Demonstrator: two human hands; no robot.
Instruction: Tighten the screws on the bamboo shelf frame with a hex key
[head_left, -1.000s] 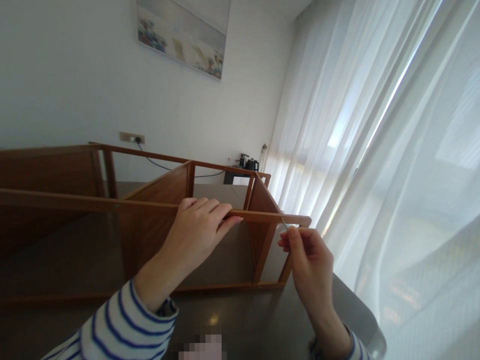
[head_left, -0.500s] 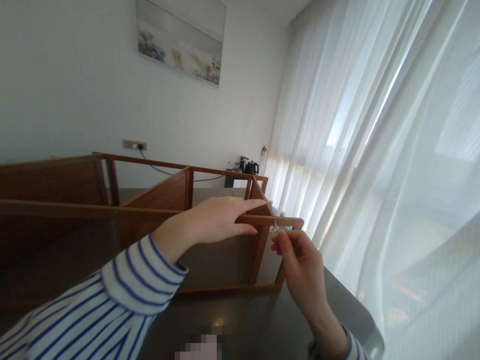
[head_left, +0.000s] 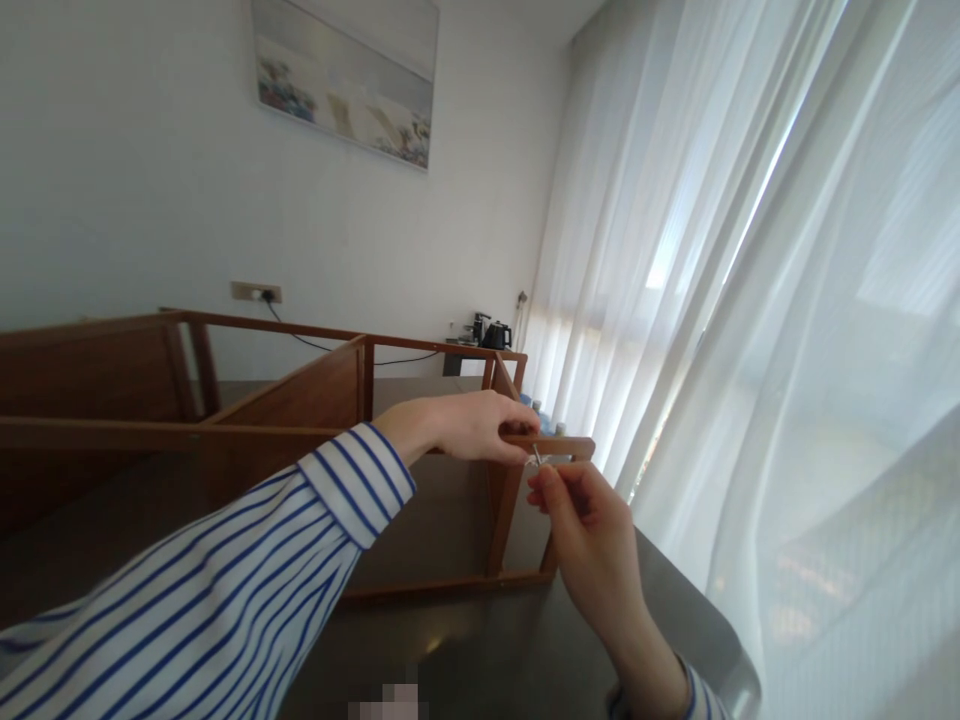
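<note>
A brown wooden shelf frame (head_left: 352,430) lies on its side across the dark table. My left hand (head_left: 476,425) closes round its near rail close to the right end, fingers over the top and thumb against the front. Just right of that thumb, my right hand (head_left: 585,510) pinches a thin metal rod (head_left: 536,456) between thumb and forefinger. The rod's upper tip is at the rail; whether it sits in a hole is too small to tell. Both sleeves are white with blue stripes.
The dark table (head_left: 465,640) has a rounded corner at right, beside white curtains (head_left: 675,300). A black kettle (head_left: 496,335) stands on a far stand. Several bottles (head_left: 537,408) show behind the frame. A cord (head_left: 300,340) runs from the wall socket (head_left: 256,292).
My left hand has moved right along the rail, its outstretched forefinger now curled over it. My right hand still pinches the rod. The view has shifted slightly.
</note>
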